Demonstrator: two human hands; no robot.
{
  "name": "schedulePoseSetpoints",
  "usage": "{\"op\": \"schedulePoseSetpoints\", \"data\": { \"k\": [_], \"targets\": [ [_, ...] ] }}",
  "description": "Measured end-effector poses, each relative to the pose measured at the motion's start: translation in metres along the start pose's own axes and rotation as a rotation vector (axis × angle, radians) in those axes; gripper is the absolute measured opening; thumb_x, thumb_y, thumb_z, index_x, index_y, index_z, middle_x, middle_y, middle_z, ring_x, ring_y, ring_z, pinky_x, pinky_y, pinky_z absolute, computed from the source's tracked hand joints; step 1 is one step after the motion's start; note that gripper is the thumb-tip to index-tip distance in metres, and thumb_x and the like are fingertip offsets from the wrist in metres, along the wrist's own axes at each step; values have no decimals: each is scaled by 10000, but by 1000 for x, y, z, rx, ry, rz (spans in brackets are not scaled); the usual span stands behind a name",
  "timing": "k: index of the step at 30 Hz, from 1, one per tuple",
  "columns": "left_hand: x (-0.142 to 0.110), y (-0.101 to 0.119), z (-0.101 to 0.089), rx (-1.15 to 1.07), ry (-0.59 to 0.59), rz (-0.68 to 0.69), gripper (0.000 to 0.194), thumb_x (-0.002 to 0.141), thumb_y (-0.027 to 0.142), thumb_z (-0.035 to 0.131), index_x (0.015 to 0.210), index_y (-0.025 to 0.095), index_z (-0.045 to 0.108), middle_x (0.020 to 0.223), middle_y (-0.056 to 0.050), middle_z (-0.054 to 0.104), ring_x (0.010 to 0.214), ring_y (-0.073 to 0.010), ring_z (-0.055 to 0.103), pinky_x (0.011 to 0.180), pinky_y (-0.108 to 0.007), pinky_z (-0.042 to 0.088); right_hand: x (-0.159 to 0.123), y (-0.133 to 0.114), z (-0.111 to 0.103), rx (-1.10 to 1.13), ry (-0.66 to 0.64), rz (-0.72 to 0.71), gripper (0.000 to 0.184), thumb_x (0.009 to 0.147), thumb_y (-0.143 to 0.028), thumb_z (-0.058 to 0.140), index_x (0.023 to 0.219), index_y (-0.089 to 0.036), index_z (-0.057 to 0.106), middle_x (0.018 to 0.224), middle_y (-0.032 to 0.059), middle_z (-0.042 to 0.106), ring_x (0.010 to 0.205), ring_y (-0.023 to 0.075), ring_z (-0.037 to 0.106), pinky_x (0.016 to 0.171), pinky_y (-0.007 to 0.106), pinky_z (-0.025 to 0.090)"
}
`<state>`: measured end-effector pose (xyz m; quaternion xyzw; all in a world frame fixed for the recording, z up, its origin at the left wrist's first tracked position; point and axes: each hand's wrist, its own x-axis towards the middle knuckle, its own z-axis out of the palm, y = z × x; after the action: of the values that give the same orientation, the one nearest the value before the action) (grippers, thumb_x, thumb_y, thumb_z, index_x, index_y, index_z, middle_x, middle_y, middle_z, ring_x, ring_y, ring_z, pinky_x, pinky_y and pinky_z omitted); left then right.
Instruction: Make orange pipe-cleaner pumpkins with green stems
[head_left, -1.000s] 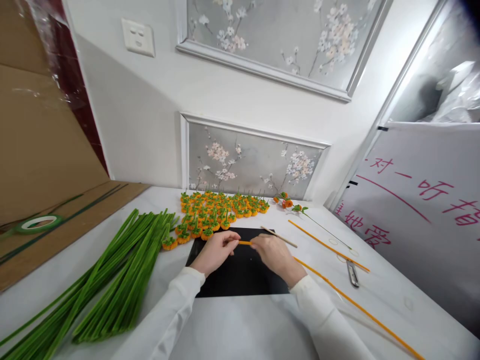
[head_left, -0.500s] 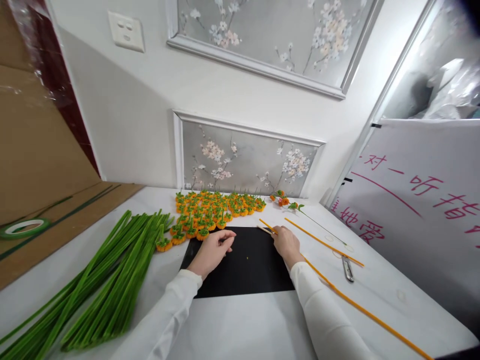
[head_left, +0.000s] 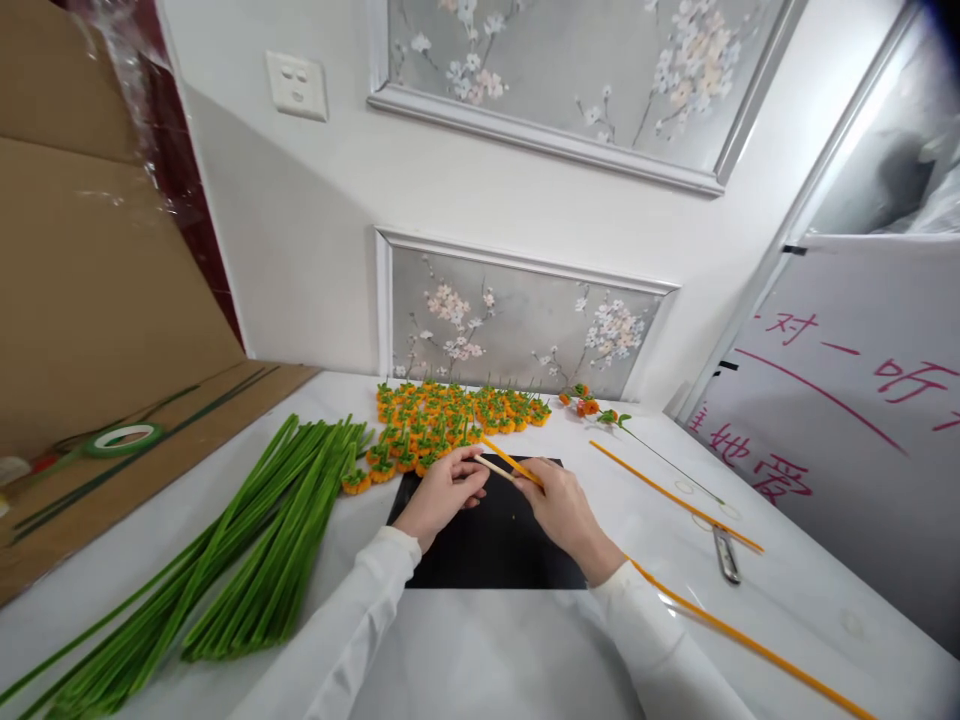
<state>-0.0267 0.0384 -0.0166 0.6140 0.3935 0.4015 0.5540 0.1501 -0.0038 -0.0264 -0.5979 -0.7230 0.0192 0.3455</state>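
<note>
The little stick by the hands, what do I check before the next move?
1. Orange strip held in the right hand: ok.
2. Wooden stick reaching both hands: ok.
3. Left hand gripping the stick's end firmly: cannot tell.
4. Strip and stick touching: cannot tell, right fingers hide where they come together.
5. Green stems off the black mat: ok.

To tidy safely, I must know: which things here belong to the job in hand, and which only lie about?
Belonging:
thin pale wooden-looking stick, between left hand and right hand
fuzzy orange strip, in the right hand
rectangular black mat, beneath both hands
perhaps the small fuzzy orange-and-green ornaments

Apparently lying about:
long, fuzzy green stems
small silver metal tool
ring-shaped green tape roll
</note>
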Motion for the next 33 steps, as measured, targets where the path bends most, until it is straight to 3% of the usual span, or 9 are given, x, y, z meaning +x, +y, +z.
{"op": "schedulePoseSetpoints", "data": {
  "k": [5,10,15,18,24,29,33],
  "targets": [
    [1,0,1,83,-9,79,316,800,316,573,1078,167,550,855,-27,610,690,-113,617,615,-223,498,-6,-6,1,-48,-16,-68,161,905,-183,479,958,-220,626,880,26,648,798,168,618,677,235,425],
    [-1,-4,1,346,-139,128,199,764,312,598,757,129,676,673,-29,637,679,-171,612,649,-270,480,-10,-7,1,-141,-62,-105,158,917,-207,478,988,-240,615,917,27,649,834,170,629,656,221,415],
    [-5,-2,-2,672,-170,355,196,794,286,573,721,175,717,799,-35,654,759,-168,593,697,-255,420,-11,-5,2,-143,-115,-132,144,905,-201,498,964,-237,624,889,24,656,811,167,634,661,222,419],
    [-4,0,-5,734,-231,409,237,812,274,542,660,170,691,773,-31,618,747,-156,573,686,-247,397,-11,-3,0,-92,-125,-150,140,882,-243,543,986,-232,637,884,23,670,810,172,638,690,233,431],
    [-1,-1,-12,637,-275,196,236,804,328,506,713,156,641,733,-16,606,663,-148,550,619,-245,386,-11,2,-9,-19,-81,-135,224,847,-357,590,1019,-236,668,906,23,699,722,165,634,649,249,431],
    [-4,-2,-14,607,-380,85,266,795,345,494,684,156,646,629,2,606,572,-131,530,555,-230,367,-12,3,-13,70,-229,-158,147,854,-250,551,912,-246,686,843,1,705,685,155,610,608,239,397],
    [-6,0,-14,558,-360,46,272,767,390,544,735,152,672,574,23,532,543,-112,446,519,-225,298,-12,7,-12,156,-258,-139,145,844,-239,540,877,-229,681,761,-5,670,637,141,561,593,232,375]
  ]
}}
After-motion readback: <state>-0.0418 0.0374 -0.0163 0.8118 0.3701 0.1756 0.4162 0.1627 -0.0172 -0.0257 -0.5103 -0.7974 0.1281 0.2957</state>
